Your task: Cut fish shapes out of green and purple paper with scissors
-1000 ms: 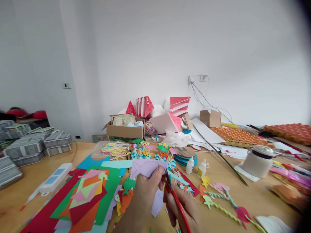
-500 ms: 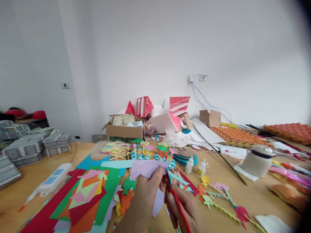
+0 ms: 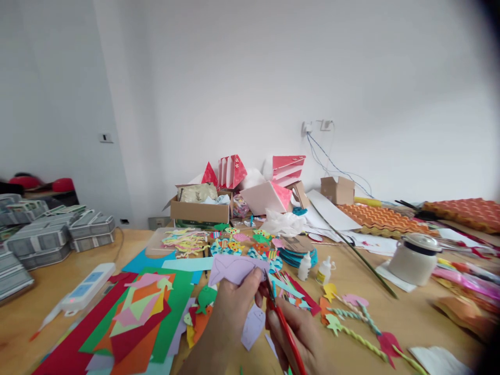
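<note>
A pale purple paper (image 3: 234, 268) with a fish outline drawn on it is pinched in my left hand (image 3: 242, 299). Red-handled scissors (image 3: 285, 328) are in my right hand (image 3: 292, 330), their dark blades at the paper's right edge. Below the hands lies another purple piece (image 3: 253, 325) with a drawn fish. Green and orange paper fish (image 3: 207, 298) sit left of my left wrist.
Coloured paper sheets (image 3: 177, 312) are stacked at the left, beside a white glue gun (image 3: 88, 289). Small glue bottles (image 3: 304, 266), braided strings with paper shapes (image 3: 363, 341) and a lidded white pot (image 3: 414, 260) stand or lie to the right. A cardboard box (image 3: 201, 212) is behind.
The held paper and my left hand have shifted slightly left and up. The scissor blades have tilted a little at the paper's right edge. The lower purple piece has moved slightly left.
</note>
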`<state>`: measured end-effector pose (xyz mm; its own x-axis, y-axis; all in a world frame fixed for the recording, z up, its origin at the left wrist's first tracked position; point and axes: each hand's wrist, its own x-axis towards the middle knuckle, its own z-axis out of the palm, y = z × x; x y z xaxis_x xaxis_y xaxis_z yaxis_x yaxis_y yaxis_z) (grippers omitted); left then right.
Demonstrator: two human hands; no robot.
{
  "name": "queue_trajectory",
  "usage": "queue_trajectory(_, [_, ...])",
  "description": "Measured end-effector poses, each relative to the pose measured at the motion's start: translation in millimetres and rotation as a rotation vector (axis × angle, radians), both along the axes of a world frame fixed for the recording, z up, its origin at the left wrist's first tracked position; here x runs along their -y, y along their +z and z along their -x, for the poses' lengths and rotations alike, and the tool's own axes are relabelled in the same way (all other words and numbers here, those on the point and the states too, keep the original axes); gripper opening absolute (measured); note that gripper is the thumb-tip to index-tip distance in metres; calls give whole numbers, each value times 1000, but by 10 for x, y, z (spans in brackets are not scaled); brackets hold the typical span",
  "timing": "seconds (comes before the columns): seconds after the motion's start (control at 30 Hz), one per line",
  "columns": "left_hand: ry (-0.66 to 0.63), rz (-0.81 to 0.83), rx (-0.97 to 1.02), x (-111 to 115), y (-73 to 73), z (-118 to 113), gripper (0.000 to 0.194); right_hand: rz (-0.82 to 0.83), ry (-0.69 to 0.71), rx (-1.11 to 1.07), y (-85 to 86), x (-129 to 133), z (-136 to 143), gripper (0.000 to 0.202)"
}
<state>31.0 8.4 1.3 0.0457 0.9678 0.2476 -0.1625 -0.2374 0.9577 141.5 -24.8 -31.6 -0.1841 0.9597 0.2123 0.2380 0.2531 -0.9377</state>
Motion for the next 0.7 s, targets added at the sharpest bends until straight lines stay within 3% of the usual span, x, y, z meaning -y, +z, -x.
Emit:
queue_trajectory(0.27, [-64, -13, 136, 21, 87, -9, 18, -54, -51, 68, -49, -37, -12, 49])
queue_trajectory(0.5, [-116, -34, 143, 27, 100, 39, 18, 15, -46, 68, -35, -31, -20, 47])
queue_trajectory(0.7, [-89, -22, 128, 26, 107, 50, 16, 34, 85, -13, 59, 12, 8, 53])
